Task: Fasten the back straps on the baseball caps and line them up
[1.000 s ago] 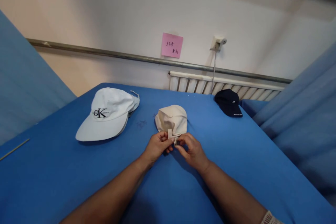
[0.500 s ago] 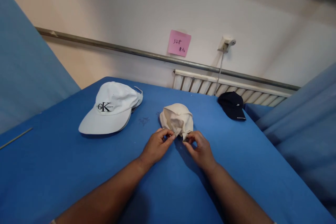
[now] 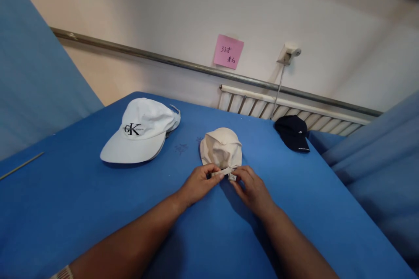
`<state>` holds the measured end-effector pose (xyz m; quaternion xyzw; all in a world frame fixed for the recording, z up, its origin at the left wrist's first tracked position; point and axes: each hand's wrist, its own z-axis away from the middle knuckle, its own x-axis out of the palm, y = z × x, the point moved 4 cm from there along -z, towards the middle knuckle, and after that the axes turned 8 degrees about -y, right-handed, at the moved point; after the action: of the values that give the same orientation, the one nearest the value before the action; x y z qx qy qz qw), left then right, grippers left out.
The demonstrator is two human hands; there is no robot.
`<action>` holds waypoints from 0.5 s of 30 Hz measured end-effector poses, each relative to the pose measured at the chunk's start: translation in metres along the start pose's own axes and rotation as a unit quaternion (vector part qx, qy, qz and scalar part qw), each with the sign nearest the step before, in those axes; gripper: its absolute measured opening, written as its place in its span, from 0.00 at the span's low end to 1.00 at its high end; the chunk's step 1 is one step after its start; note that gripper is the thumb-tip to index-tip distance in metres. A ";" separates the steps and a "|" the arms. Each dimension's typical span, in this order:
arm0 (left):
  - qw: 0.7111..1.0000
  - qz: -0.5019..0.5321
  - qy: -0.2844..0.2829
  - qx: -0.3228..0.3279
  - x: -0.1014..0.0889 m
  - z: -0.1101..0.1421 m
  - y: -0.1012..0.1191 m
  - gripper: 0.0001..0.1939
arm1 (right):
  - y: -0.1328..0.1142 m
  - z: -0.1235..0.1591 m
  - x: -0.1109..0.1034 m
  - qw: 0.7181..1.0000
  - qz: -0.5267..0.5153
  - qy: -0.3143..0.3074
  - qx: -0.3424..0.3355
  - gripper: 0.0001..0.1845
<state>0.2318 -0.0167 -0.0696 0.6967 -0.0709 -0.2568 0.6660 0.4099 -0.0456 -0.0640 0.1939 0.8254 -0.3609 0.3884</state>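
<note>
A beige cap [image 3: 224,144] rests on the blue table [image 3: 183,244] with its back opening towards me. My left hand [image 3: 203,182] pinches one end of the cap's back strap [image 3: 222,171] between thumb and fingers. On the other side, my right hand [image 3: 251,186] is closed on the strap's other end, by a small whitish label [image 3: 232,177]. The two strap ends meet and overlap between my hands. Whether they are fastened I cannot tell.
A white cap [image 3: 142,126] with black lettering lies to the left, and a dark navy cap [image 3: 292,133] at the back right. A thin stick [image 3: 21,165] lies at the far left. Behind are a radiator [image 3: 248,103], a metal rail [image 3: 163,59] and a pink note [image 3: 228,51].
The strap ends, apart before, now come together and overlap behind the cap. My hands still hold them, and the label now shows near my right fingers. The view has shifted slightly.
</note>
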 end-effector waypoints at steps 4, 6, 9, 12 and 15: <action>0.999 0.039 -0.030 -0.003 0.001 0.000 0.002 0.16 | 0.002 0.000 -0.003 1.000 0.005 0.006 -0.007 0.13; 0.998 0.041 -0.044 -0.002 0.003 0.001 0.005 0.16 | 0.002 0.000 -0.004 1.000 0.016 0.004 -0.005 0.13; 0.997 0.044 -0.063 -0.003 0.006 0.003 0.008 0.17 | 0.001 0.000 -0.005 1.000 0.025 0.005 -0.009 0.12; 0.995 0.061 -0.075 -0.013 0.007 0.003 0.007 0.17 | -0.001 0.000 -0.007 0.999 0.028 0.020 -0.025 0.12; 0.994 0.067 -0.081 -0.017 0.007 0.001 0.004 0.18 | -0.002 0.000 -0.007 0.998 0.027 0.027 -0.040 0.12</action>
<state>0.2377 -0.0213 -0.0673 0.6555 -0.1673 -0.2684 0.6858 0.4137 -0.0474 -0.0577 0.2103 0.8441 -0.3112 0.3828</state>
